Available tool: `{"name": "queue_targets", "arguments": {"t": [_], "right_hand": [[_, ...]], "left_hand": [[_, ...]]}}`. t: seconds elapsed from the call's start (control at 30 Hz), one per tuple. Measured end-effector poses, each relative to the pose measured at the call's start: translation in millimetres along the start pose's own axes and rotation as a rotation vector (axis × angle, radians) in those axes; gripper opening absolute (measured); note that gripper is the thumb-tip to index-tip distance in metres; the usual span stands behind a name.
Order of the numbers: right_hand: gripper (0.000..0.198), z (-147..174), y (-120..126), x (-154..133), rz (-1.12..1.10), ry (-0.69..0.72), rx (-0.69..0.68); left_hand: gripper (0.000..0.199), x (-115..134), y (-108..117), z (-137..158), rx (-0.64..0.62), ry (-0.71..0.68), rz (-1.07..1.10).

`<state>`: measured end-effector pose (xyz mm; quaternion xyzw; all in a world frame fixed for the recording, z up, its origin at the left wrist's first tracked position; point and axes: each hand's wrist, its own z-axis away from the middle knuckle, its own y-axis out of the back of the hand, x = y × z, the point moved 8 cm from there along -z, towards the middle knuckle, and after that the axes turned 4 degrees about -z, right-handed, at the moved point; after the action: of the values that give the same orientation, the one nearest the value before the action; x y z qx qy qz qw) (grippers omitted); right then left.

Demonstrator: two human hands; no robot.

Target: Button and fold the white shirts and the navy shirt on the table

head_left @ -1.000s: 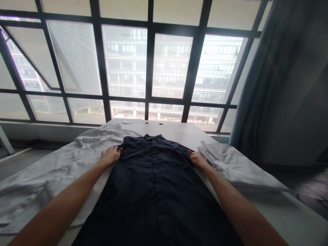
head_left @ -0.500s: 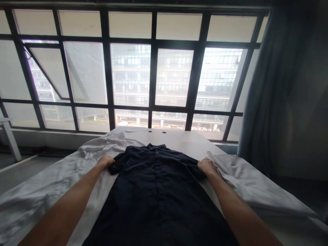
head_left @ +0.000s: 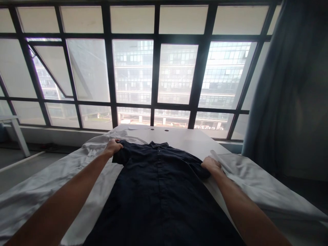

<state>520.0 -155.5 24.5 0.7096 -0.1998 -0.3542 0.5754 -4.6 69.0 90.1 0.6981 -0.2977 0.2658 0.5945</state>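
Observation:
A dark navy short-sleeved shirt [head_left: 159,191] lies spread front side up, its collar towards the windows and its button strip running down the middle. My left hand [head_left: 114,147] is closed on the upper edge of the sleeve on the left. On the other side, my right hand [head_left: 211,164] grips the end of the right sleeve, with its fingertips partly hidden. Both arms reach forward along the shirt's sides. The shirt's lower end runs out of view at the bottom.
Under the shirt is a white table [head_left: 184,136] with two dark round holes near its far edge. Crumpled white cloth [head_left: 66,181] covers its left side, and more white cloth [head_left: 251,177] lies at right. Beyond stand windows and a dark curtain [head_left: 276,102].
My left hand has moved up along the left sleeve towards the shoulder side, and that sleeve now sits higher. My right hand keeps its hold. The view has shifted slightly.

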Motion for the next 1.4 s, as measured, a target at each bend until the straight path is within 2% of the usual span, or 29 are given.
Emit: {"name": "queue_targets", "arguments": {"t": [0.1, 0.17, 0.23, 0.3, 0.37, 0.43, 0.5, 0.67, 0.77, 0.87, 0.97, 1.0, 1.1, 1.2, 1.27, 1.4], "right_hand": [[0.032, 2.7, 4.7, -1.0, -0.028, -0.044, 0.018], [0.036, 4.9, 10.5, -5.9, -0.053, -0.044, 0.032], [0.041, 7.8, 19.9, -13.3, -0.088, -0.030, 0.066], [0.042, 11.7, 32.8, -21.6, -0.159, -0.013, 0.127], [0.039, 15.8, 45.5, -30.8, -0.256, 0.012, 0.182], [0.037, 19.6, 54.6, -41.7, -0.336, 0.049, 0.198], [0.038, 23.8, 60.5, -55.3, -0.388, 0.097, 0.185], [0.034, 46.1, 69.2, -103.7, -0.526, 0.276, 0.173], [0.030, 69.0, 64.3, -140.3, -0.584, 0.411, 0.170], [0.038, 96.0, 44.2, -179.3, -0.579, 0.613, 0.073], [0.052, 121.8, 11.0, -206.1, -0.413, 0.801, -0.123], [0.053, 127.3, 2.4, -208.4, -0.340, 0.829, -0.144], [0.057, 135.7, -11.0, -204.5, -0.198, 0.877, -0.082], [0.068, 139.3, -29.9, -194.6, -0.131, 0.917, -0.097], [0.075, 139.4, -46.0, -186.4, -0.106, 0.906, -0.144], [0.079, 140.6, -67.0, -175.9, -0.090, 0.863, -0.212]], "left_hand": [[0.056, 47.7, -15.7, 22.2, 0.036, -0.236, -0.066], [0.057, 82.5, -38.8, 49.3, 0.026, -0.458, -0.120], [0.058, 105.1, -68.6, 79.2, -0.023, -0.610, -0.162], [0.060, 114.7, -101.9, 106.4, -0.120, -0.703, -0.227], [0.062, 114.0, -130.0, 126.8, -0.214, -0.744, -0.291], [0.062, 107.9, -148.9, 138.7, -0.282, -0.732, -0.333], [0.061, 102.1, -158.2, 143.7, -0.314, -0.700, -0.348], [0.057, 103.4, -158.6, 146.4, -0.368, -0.694, -0.234], [0.044, 108.0, -151.7, 142.5, -0.414, -0.733, -0.127], [0.028, 104.5, -139.1, 127.2, -0.339, -0.740, -0.161], [0.031, 87.9, -132.8, 111.2, -0.259, -0.732, -0.329], [0.034, 79.5, -133.4, 107.4, -0.250, -0.730, -0.398], [0.050, 48.4, -140.3, 99.3, -0.283, -0.679, -0.570], [0.063, 21.1, -147.2, 94.2, -0.360, -0.579, -0.624], [0.069, 12.6, -149.6, 93.2, -0.398, -0.545, -0.624], [0.069, 12.8, -149.8, 94.7, -0.402, -0.549, -0.630]]}}
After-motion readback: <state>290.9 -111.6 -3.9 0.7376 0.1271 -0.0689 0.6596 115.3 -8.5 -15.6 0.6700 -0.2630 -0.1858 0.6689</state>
